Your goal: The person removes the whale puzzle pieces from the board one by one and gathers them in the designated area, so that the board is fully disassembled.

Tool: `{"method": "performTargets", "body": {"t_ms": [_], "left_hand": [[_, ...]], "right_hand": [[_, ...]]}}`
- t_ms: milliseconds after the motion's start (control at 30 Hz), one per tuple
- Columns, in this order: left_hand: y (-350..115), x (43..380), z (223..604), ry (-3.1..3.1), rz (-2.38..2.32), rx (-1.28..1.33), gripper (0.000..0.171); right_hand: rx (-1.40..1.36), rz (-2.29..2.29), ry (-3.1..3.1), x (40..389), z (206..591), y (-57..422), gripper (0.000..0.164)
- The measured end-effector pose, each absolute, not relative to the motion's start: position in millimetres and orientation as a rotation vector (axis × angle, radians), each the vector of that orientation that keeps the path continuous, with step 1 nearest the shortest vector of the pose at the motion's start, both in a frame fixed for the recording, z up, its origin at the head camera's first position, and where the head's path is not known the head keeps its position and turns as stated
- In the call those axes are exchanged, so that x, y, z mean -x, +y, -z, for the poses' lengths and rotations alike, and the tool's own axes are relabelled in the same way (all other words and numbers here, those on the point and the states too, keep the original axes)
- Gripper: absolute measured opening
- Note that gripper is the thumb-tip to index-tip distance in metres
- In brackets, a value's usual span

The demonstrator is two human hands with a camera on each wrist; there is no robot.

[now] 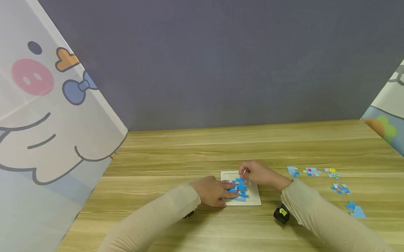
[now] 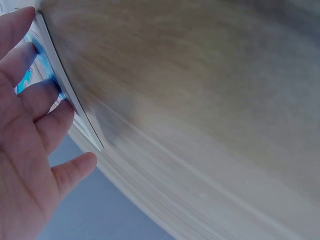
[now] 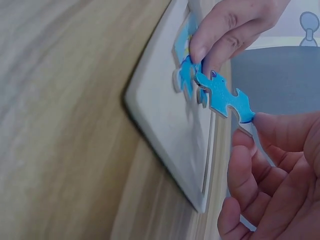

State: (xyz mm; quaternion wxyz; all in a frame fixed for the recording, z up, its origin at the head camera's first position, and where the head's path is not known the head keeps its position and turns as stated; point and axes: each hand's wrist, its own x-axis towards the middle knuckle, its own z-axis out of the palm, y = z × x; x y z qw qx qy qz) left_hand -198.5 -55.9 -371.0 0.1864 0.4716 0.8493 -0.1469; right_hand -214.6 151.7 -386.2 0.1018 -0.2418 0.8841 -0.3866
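A pale square puzzle tray (image 1: pixel 255 197) lies on the table, with joined blue jigsaw pieces (image 3: pixel 186 75) inside it. My left hand (image 1: pixel 210 191) reaches in from the tray's left side, its spread, fairly straight fingers resting on those pieces and partly covering them. In the right wrist view, my right hand (image 3: pixel 282 170) pinches a bright blue jigsaw piece (image 3: pixel 223 98) between thumb and fingers. That piece is tilted over the tray, its far end close to the pieces under the left fingertips. From the left wrist, the left hand (image 2: pixel 30 117) appears along the tray's edge.
Several loose jigsaw pieces lie to the right of the tray: one at the back (image 1: pixel 293 170), a sun piece (image 1: pixel 332 171) and a light blue corner piece (image 1: pixel 357 211) among them. A grey wall (image 1: pixel 240 63) stands behind the wooden table (image 1: pixel 176 154); printed panels flank it.
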Motion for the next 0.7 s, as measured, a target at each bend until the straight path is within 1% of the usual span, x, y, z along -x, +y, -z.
{"method": "performTargets", "body": {"t_ms": [433, 700], "left_hand": [[-55.4, 197.3, 370.1, 2.376, 0.329, -1.259, 0.055], [-55.4, 198.7, 371.3, 2.378, 0.323, -1.254, 0.055]], "right_hand": [[0.684, 1.203, 2.529, 210.6, 389.5, 163.8, 0.007], [0.618, 1.212, 2.501, 211.3, 392.4, 175.2, 0.007]]}}
